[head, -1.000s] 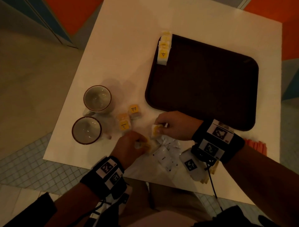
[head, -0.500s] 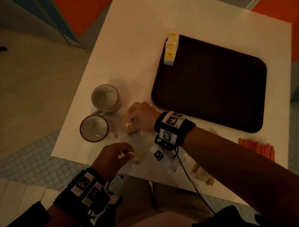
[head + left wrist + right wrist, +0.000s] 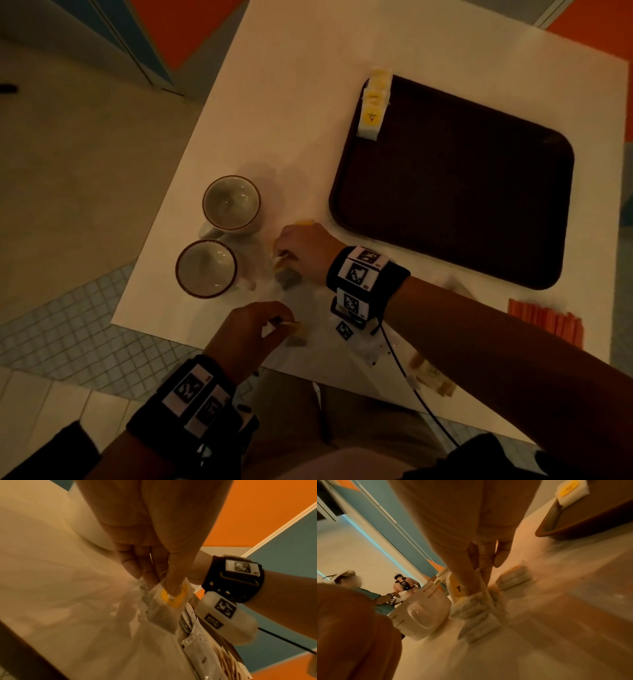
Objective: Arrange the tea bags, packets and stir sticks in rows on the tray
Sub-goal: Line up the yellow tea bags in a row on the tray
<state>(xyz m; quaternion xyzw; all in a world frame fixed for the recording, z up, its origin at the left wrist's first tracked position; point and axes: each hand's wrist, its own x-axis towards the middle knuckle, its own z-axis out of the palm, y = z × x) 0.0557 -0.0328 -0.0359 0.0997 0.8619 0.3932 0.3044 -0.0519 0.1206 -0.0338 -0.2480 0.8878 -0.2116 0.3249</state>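
My left hand (image 3: 278, 325) pinches a tea bag (image 3: 164, 609) with a yellow tag by its top, just above the table's near edge. My right hand (image 3: 286, 255) has reached across to the cups and grips a small stack of tea bags (image 3: 476, 609); one more tea bag (image 3: 513, 578) lies on the table just beyond it. A short row of tea bags (image 3: 373, 106) lies on the far left rim of the dark brown tray (image 3: 462, 192). White packets (image 3: 197, 646) lie under my right forearm. Orange stir sticks (image 3: 544, 322) lie at the table's right edge.
Two white cups (image 3: 231, 204) (image 3: 206, 268) with brown rims stand left of my right hand. Brown packets (image 3: 433, 378) lie near the table's front edge. Two people stand at another table in the far background of the right wrist view.
My right hand has moved left from the packet pile to the tea bags beside the cups and closed on them. My left hand has drawn back toward the table's near edge with its tea bag.
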